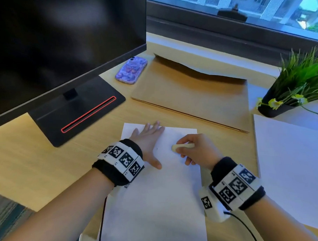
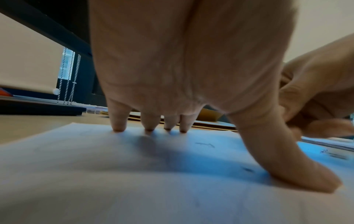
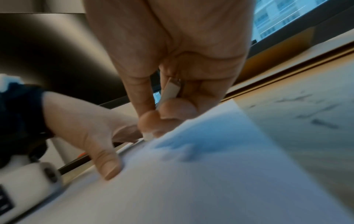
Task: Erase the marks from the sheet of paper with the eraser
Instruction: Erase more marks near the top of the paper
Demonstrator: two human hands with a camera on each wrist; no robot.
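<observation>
The right hand (image 1: 194,148) is pinching the small cream rubber eraser (image 1: 181,147), its long side pointing at the left hand (image 1: 149,143). That hand is lying flat with fingers spread, pressing down the white sheet of paper (image 1: 158,202). A small dark mark (image 1: 157,148) is waiting between both hands, just left of the eraser's tip.

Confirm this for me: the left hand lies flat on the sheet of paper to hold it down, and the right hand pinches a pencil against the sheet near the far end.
One thing is wrong: the right hand pinches the eraser, not a pencil, as the head view shows. The rest stands: the left hand lies flat on the sheet of paper, holding it down, and the eraser meets the sheet near its far end.
</observation>
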